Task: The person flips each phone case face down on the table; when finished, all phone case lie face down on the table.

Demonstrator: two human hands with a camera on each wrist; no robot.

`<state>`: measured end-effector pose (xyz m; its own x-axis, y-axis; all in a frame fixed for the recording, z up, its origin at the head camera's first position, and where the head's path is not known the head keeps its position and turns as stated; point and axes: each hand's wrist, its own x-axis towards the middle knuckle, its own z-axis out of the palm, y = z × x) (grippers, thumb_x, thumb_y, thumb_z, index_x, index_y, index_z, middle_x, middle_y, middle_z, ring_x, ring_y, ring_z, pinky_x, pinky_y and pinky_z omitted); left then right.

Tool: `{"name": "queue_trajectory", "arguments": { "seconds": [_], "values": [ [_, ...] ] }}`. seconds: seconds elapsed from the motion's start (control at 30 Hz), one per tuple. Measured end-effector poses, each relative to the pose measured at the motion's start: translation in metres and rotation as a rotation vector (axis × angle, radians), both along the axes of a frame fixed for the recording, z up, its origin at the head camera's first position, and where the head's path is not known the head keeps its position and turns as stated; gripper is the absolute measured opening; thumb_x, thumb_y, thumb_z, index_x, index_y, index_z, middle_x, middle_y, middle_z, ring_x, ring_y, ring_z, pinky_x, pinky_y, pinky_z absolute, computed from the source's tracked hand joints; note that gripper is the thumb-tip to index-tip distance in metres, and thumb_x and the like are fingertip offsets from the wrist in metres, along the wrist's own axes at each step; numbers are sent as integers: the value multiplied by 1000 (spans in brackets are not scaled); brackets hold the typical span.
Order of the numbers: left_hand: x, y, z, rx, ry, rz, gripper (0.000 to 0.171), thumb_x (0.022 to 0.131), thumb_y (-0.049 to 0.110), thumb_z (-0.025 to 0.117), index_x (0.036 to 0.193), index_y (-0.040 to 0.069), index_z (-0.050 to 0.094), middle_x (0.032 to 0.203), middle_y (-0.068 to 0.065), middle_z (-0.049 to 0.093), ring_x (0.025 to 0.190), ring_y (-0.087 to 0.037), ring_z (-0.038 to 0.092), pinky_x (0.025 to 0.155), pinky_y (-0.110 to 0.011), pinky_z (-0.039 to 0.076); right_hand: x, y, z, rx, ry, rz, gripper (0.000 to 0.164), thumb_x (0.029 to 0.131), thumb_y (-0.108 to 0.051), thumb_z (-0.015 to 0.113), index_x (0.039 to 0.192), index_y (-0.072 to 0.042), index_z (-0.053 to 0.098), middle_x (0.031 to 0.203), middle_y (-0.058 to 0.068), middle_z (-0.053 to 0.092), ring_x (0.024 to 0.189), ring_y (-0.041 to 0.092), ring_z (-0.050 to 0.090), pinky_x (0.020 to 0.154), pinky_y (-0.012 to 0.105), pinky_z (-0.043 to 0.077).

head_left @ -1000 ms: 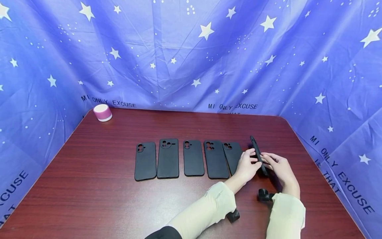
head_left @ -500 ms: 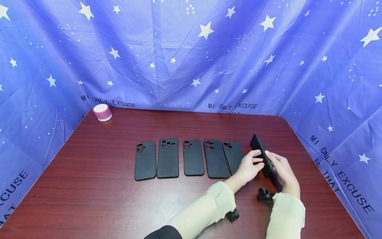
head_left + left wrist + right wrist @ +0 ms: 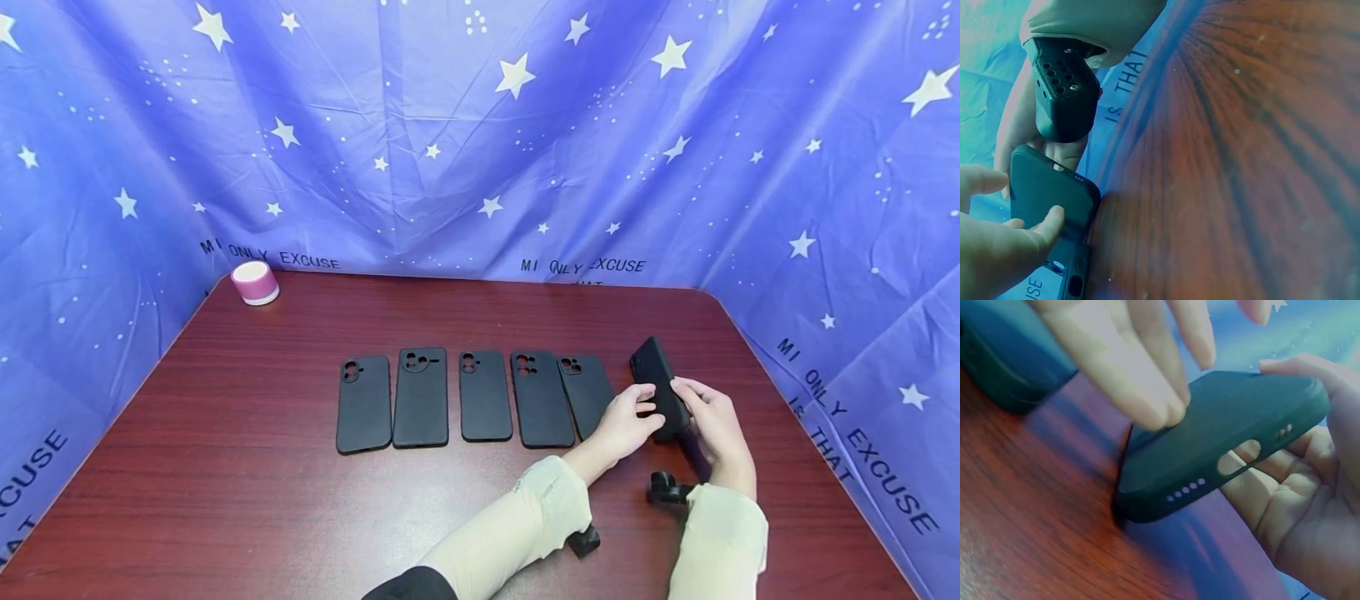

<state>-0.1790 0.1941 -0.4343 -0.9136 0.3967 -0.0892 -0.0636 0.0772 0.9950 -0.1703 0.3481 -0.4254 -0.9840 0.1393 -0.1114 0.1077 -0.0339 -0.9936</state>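
Over the table's right side, a black phone case [image 3: 662, 387] stands tilted on its edge, its back turned toward the left. My right hand [image 3: 717, 429] grips its right side, thumb [image 3: 1307, 365] on the upper edge and other fingers behind. From the left, my left hand [image 3: 621, 423] reaches in with fairly straight fingers, and its fingertips [image 3: 1169, 415] touch the back of the case. The bottom edge with its port cutout and small holes faces the right wrist camera. Just left of my left hand lies another black phone case [image 3: 585, 385], partly covered by that hand.
Several black phone cases [image 3: 486, 398] lie in a row across the middle of the dark red table [image 3: 247, 467]. A pink and white round container [image 3: 256, 284] stands at the back left corner. Blue star-printed cloth [image 3: 450, 125] hangs behind and at both sides.
The held phone case has turned from nearly edge-on to showing its broad back, leaning to the right. My right thumb has come onto its edge. The row of cases has stayed put.
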Motion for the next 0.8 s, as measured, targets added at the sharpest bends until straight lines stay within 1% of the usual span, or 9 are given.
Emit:
{"name": "queue_trajectory", "arguments": {
  "seconds": [0.3, 0.47, 0.5, 0.53, 0.57, 0.6, 0.67, 0.73, 0.8],
  "values": [
    [0, 3, 1, -137, 9, 30, 48, 87, 12, 67, 133, 13, 56, 135, -4, 59, 124, -12, 55, 99, -21, 46, 0, 2, -2, -94, 51, -41, 26, 97, -12, 57, 87, -29, 74, 80, -13, 73, 71, -1, 68, 60, 18, 57],
    [2, 2, 4, -183, -17, 37, 51, 86, 14, 67, 135, 17, 54, 137, -1, 56, 126, -10, 51, 100, -24, 45, 0, 4, -4, -44, 14, -80, 26, 97, -14, 57, 86, -32, 73, 78, -16, 72, 69, -2, 67, 60, 17, 56],
    [3, 3, 5, -188, -19, 39, 52, 85, 15, 67, 135, 18, 54, 138, -1, 55, 126, -10, 51, 100, -24, 45, -1, 4, -4, 3, -6, -105, 23, 97, -15, 58, 90, -30, 74, 77, -16, 71, 68, -3, 66, 60, 16, 56],
    [3, 2, 5, -194, -20, 37, 52, 86, 15, 67, 136, 18, 54, 138, -1, 54, 127, -10, 50, 101, -25, 45, -1, 5, -5, 95, -26, -130, 19, 97, -17, 58, 96, -26, 75, 78, -18, 70, 69, -5, 64, 61, 15, 55],
    [4, 2, 5, -202, -19, 37, 52, 86, 15, 66, 136, 18, 53, 139, 0, 54, 128, -10, 49, 101, -25, 44, -2, 4, -5, 218, -51, -150, 18, 97, -20, 58, 103, -22, 75, 82, -15, 72, 73, -7, 62, 63, 14, 54],
    [4, 2, 6, -211, -21, 37, 52, 86, 16, 66, 136, 19, 53, 139, 0, 53, 128, -10, 49, 102, -25, 44, -2, 4, -6, 338, -77, -161, 21, 97, -21, 58, 110, -17, 73, 88, -8, 74, 81, -3, 63, 70, 16, 53],
    [6, 2, 7, -226, -18, 37, 52, 86, 16, 65, 136, 18, 53, 142, 0, 51, 130, -10, 48, 103, -26, 44, -4, 3, -7, 570, -133, -165, 34, 98, -25, 56, 124, -5, 66, 106, 8, 74, 101, 12, 63, 88, 27, 52],
    [7, 0, 8, -236, -18, 28, 52, 86, 16, 64, 137, 18, 53, 144, 1, 49, 133, -11, 46, 105, -28, 43, -4, 2, -8, 744, -160, -146, 43, 99, -26, 54, 131, 2, 57, 127, 20, 63, 120, 28, 54, 102, 40, 44],
    [8, -1, 9, -245, -12, 22, 52, 86, 16, 64, 137, 17, 53, 145, 1, 48, 134, -11, 45, 106, -29, 43, -4, 1, -8, 779, -167, -112, 43, 99, -23, 53, 132, 5, 55, 134, 29, 53, 131, 42, 43, 107, 54, 35]
  ]
}}
